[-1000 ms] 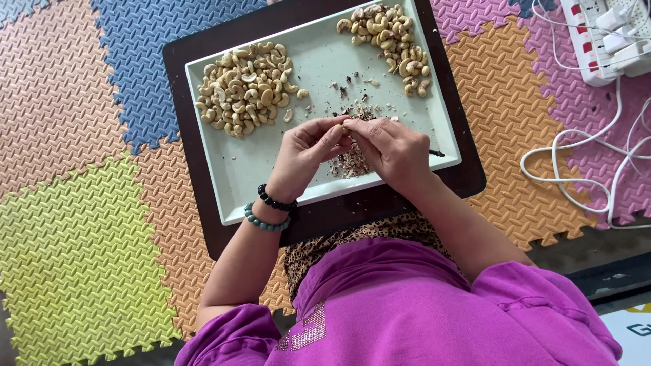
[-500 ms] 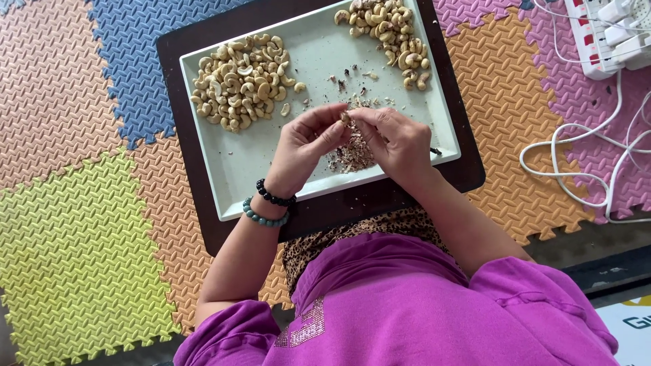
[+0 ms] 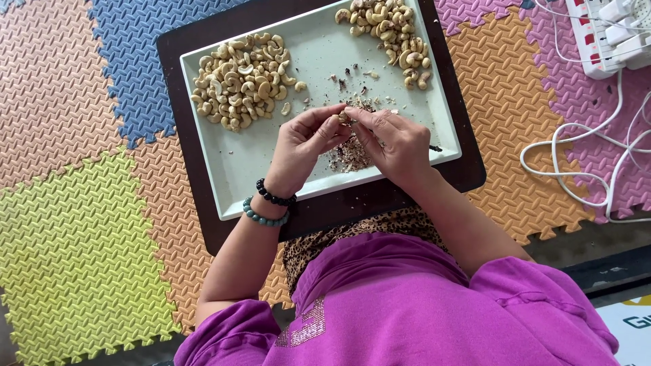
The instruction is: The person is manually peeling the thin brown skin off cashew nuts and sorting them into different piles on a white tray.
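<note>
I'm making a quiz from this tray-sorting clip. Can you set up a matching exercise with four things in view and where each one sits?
Things:
1. larger cashew pile
2. smaller cashew pile
3. heap of brown skins
4. white power strip

Places:
A. on the mats, top right, off the tray
B. far right corner of the pale tray
C. left part of the tray
D. near the tray's middle, under the left hand and right hand

Pairs: 1-C, 2-B, 3-D, 4-A
</note>
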